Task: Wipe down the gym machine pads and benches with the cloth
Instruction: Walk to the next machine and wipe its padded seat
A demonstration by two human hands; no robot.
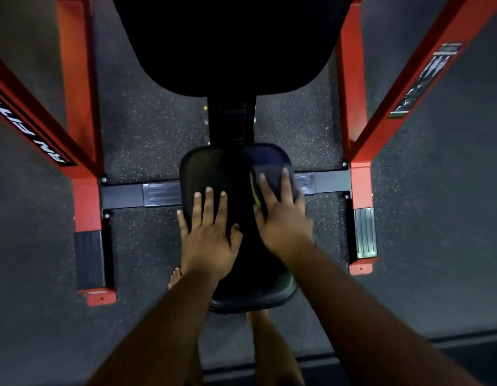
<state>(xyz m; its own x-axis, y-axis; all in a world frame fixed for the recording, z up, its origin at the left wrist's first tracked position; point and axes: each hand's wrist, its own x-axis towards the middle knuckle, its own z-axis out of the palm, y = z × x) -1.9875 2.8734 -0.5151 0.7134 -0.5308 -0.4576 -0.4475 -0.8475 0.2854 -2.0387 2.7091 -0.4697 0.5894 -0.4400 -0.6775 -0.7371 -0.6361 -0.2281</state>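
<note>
A black padded seat (213, 171) of a red-framed gym machine lies below me. My left hand (209, 232) rests flat on the seat's left half with its fingers spread. On the right half, my right hand (280, 215) presses a dark blue cloth (269, 165) with a yellow-green edge onto the pad, fingers straight. A large black back pad (227, 45) fills the top of the view.
Red frame beams (358, 107) run down both sides, joined by a black crossbar (124, 192) under the seat. Ribbed footplates (365, 232) sit at each lower frame end. The floor is dark speckled rubber (147, 129). My bare feet show below the seat.
</note>
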